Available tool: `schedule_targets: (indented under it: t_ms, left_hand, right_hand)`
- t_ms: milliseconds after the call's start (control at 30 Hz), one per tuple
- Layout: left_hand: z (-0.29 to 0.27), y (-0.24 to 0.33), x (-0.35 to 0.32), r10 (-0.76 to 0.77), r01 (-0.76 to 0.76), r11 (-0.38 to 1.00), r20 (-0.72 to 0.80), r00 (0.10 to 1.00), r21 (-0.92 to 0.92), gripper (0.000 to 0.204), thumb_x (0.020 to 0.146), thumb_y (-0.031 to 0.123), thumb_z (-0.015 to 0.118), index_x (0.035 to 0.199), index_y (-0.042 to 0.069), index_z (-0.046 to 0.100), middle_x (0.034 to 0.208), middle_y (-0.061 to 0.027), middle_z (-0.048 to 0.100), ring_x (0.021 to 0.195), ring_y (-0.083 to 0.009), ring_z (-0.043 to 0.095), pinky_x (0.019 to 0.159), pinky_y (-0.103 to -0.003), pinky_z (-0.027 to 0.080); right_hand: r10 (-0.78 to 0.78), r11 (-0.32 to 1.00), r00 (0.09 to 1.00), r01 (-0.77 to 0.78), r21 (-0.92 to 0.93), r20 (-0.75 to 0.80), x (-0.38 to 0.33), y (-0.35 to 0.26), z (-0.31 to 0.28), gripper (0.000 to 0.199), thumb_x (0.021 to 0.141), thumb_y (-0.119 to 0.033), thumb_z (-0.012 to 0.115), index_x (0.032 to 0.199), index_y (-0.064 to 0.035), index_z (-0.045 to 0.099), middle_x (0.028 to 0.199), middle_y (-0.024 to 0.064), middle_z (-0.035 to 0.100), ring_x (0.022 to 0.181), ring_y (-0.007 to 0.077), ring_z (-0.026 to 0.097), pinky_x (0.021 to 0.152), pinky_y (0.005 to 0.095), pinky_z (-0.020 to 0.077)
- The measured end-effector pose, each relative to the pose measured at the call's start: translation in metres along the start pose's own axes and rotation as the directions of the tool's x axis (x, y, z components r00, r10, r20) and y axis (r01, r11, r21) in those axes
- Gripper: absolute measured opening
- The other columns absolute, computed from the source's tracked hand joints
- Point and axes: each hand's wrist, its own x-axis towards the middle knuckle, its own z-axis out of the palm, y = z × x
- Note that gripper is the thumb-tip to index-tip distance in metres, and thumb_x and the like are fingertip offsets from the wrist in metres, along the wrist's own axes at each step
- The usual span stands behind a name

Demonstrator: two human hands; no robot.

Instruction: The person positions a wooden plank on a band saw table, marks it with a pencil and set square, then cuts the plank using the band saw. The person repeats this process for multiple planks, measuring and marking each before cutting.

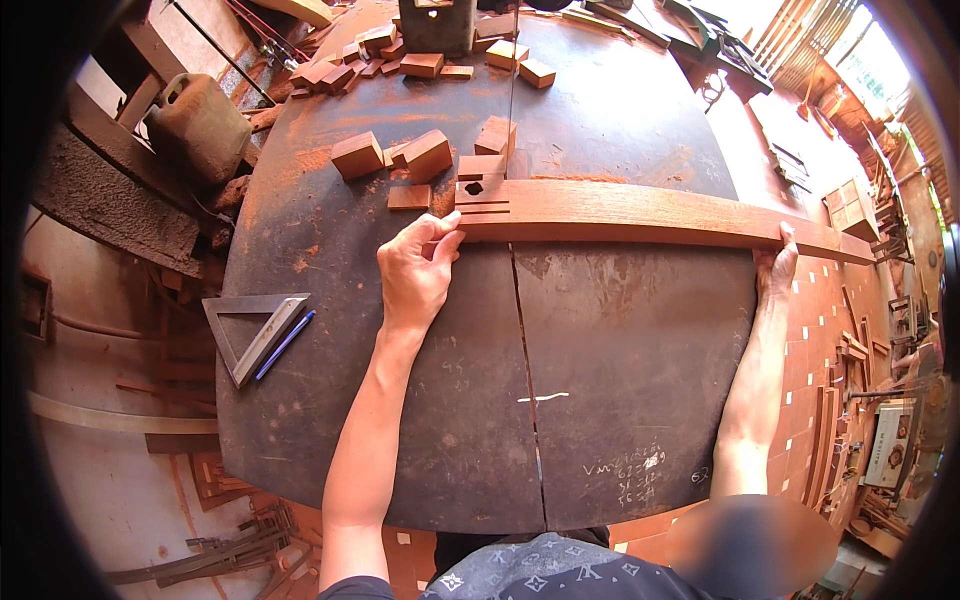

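Note:
A long reddish-brown wooden beam [640, 212] lies across the dark saw table, its right end reaching past the table's edge. Two narrow slots and a dark hole show at its left end. My left hand [420, 265] pinches the near corner of that end between thumb and fingers. Further right, my right hand [778, 262] grips the beam's near side, thumb on top, its other fingers mostly hidden beneath. A thin upright saw blade [514, 90] stands behind the beam near the slotted end; whether they touch I cannot tell.
Small wooden blocks [427, 153] lie just beyond the beam's left end, and several offcuts [422, 65] sit at the far edge among sawdust. A triangular set square [255, 335] and a blue pen [285, 345] rest at left. A dusty jerrycan [198, 125] stands beyond the table.

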Motion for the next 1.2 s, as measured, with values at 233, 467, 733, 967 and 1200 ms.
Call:
schedule_targets:
  t_ms: [233, 467, 733, 967, 1200]
  left_hand:
    - [0.003, 0.000, 0.001, 0.018, -0.018, 1.000, -0.031, 0.999, -0.013, 0.009, 0.096, -0.004, 0.077, 0.105, -0.001, 0.078, 0.086, -0.0059, 0.079, 0.073, -0.0109, 0.076, 0.062, -0.027, 0.058]
    - [0.004, 0.000, 0.000, 0.003, -0.004, 1.000, -0.043, 0.999, -0.027, 0.010, 0.096, -0.003, 0.078, 0.106, -0.001, 0.078, 0.085, -0.0054, 0.078, 0.071, -0.0103, 0.075, 0.061, -0.026, 0.058]
    - [0.003, 0.002, 0.000, -0.025, 0.025, 1.000, 0.002, 1.000, 0.004, 0.002, 0.098, 0.001, 0.078, 0.099, -0.001, 0.076, 0.096, -0.0011, 0.080, 0.080, -0.0063, 0.074, 0.070, -0.026, 0.066]
    - [0.001, 0.004, 0.000, -0.041, 0.041, 0.999, -0.004, 0.999, 0.009, 0.003, 0.098, 0.001, 0.078, 0.099, -0.001, 0.076, 0.094, -0.0016, 0.080, 0.079, -0.0065, 0.074, 0.068, -0.027, 0.066]
    - [0.005, 0.002, 0.002, -0.038, 0.038, 0.999, -0.006, 0.999, -0.012, 0.004, 0.098, 0.000, 0.078, 0.097, -0.002, 0.074, 0.099, -0.0045, 0.081, 0.079, -0.0072, 0.074, 0.068, -0.027, 0.066]
  right_hand:
    - [-0.002, 1.000, 1.000, 0.003, -0.030, 0.009, 0.001, -0.003, -0.003, 0.033, 0.100, -0.026, 0.073, 0.130, -0.0157, 0.062, 0.124, 0.0054, 0.072, 0.112, 0.0234, 0.073, 0.090, 0.0434, 0.0645]
    - [-0.006, 1.000, 0.999, 0.006, -0.005, 0.048, 0.000, -0.002, -0.001, 0.035, 0.100, -0.025, 0.074, 0.131, -0.0131, 0.062, 0.122, 0.0067, 0.073, 0.109, 0.0226, 0.074, 0.089, 0.0412, 0.0648]
    - [-0.007, 1.000, 1.000, 0.007, -0.001, 0.025, 0.003, -0.004, -0.007, 0.031, 0.099, -0.026, 0.075, 0.127, -0.0155, 0.064, 0.119, 0.0047, 0.073, 0.108, 0.0217, 0.074, 0.088, 0.0403, 0.0644]
    - [0.002, 1.000, 1.000, -0.002, -0.008, 0.018, 0.002, 0.000, 0.000, 0.033, 0.101, -0.028, 0.073, 0.130, -0.0150, 0.063, 0.124, 0.0055, 0.071, 0.113, 0.0216, 0.071, 0.091, 0.0411, 0.0626]
    - [0.045, 0.999, 0.998, -0.046, 0.007, 0.045, 0.023, 0.005, -0.022, 0.035, 0.101, -0.028, 0.072, 0.132, -0.0145, 0.063, 0.128, 0.0057, 0.071, 0.118, 0.0232, 0.069, 0.094, 0.0433, 0.0602]
